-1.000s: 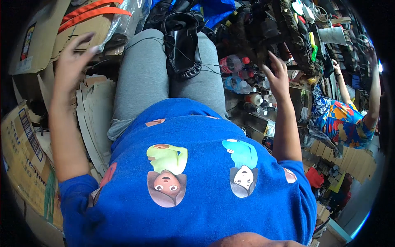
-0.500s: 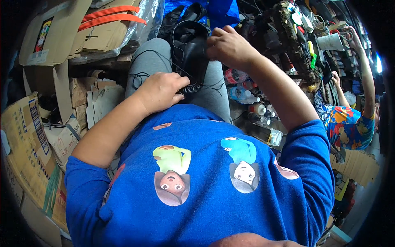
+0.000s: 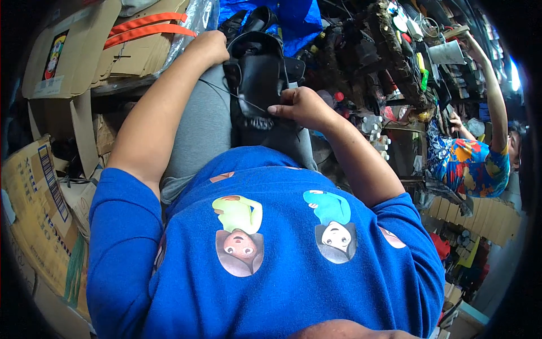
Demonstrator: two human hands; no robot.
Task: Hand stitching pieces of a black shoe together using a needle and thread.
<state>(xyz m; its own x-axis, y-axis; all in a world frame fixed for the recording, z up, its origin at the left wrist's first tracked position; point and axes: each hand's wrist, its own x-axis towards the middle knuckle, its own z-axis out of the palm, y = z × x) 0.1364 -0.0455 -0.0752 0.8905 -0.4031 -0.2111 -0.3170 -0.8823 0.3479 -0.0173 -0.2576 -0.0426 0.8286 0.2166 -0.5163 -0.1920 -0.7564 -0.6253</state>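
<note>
A black leather shoe (image 3: 261,79) lies on my lap between my grey-clad thighs, its opening away from me. Whitish, ragged stitching or lining (image 3: 257,122) shows along its near edge. A thin black cord (image 3: 231,93) slants across the shoe toward my left thigh. My right hand (image 3: 305,107) pinches the cord at the shoe's near right side, thumb and fingers together. Beyond the shoe's left side, my left hand (image 3: 212,48) is closed in a fist, back toward me; what it holds is hidden.
Cardboard boxes (image 3: 62,62) and orange straps (image 3: 147,28) line the left. Blue plastic sheeting (image 3: 299,25) and more black footwear (image 3: 259,20) lie ahead. Bottles (image 3: 375,130) and cluttered shelving stand to the right, where another person in a colourful shirt (image 3: 471,164) reaches up.
My left hand has moved away from me to the shoe's far left side. My right hand has come down to its near right side. The loose cord loops on my left thigh are gone.
</note>
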